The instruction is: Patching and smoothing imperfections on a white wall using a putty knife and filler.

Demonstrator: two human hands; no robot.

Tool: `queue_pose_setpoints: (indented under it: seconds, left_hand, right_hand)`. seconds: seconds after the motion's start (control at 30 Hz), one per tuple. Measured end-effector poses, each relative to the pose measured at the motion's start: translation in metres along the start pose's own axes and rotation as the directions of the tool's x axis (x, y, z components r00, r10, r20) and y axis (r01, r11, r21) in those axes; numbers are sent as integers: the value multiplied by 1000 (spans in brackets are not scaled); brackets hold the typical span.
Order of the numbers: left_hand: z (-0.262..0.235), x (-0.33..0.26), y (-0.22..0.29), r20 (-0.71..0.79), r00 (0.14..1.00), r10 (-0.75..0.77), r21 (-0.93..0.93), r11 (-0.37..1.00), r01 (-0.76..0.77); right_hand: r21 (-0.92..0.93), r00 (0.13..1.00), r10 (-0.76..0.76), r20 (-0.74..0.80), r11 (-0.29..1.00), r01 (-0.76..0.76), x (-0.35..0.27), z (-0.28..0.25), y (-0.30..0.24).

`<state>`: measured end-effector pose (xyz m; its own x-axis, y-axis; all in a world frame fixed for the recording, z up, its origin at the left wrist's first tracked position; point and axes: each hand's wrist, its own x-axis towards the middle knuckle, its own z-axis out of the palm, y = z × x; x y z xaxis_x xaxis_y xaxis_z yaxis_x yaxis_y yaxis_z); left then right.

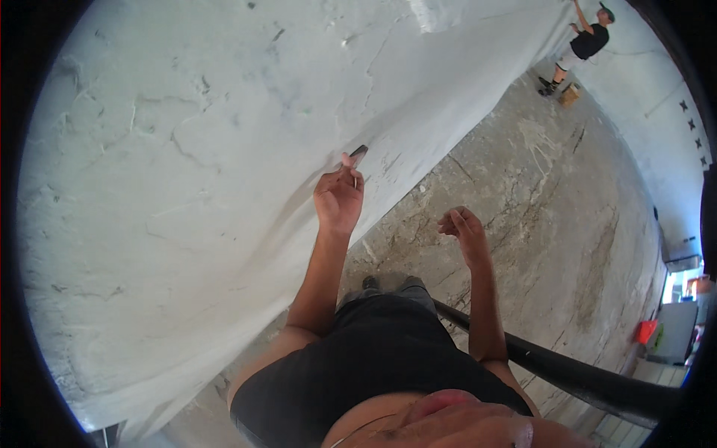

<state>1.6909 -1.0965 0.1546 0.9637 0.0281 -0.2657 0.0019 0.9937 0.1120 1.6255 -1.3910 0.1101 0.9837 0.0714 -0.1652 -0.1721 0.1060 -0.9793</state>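
Observation:
My left hand is raised against the white plastered wall. Its fingers are closed on a small flat scraper with a dark blade, which lies close to the wall surface; most of its grip is hidden by the fingers. The wall around it shows cracks, dents and rough patches. Out over the floor, away from the wall, my right hand hangs in the air. Its fingers are loosely curled together, and nothing shows in them.
Stained, cracked concrete floor runs along the wall's foot. A thick black pole or hose passes by my right arm. At the far right end another person works at the wall, beside a cardboard box. A red object stands far right.

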Motion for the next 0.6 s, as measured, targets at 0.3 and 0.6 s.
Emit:
queue_pose_setpoints:
  seconds: [0.3, 0.6]
  left_hand:
    - [11, 11, -24, 44, 999, -2, 10, 1000, 2]
    - [33, 29, -34, 122, 991, 60, 57, 996, -68]
  right_hand:
    - [-5, 999, 39, 24, 999, -39, -4, 5, 10]
    - [-65, 996, 44, 74, 997, -39, -1, 18, 6]
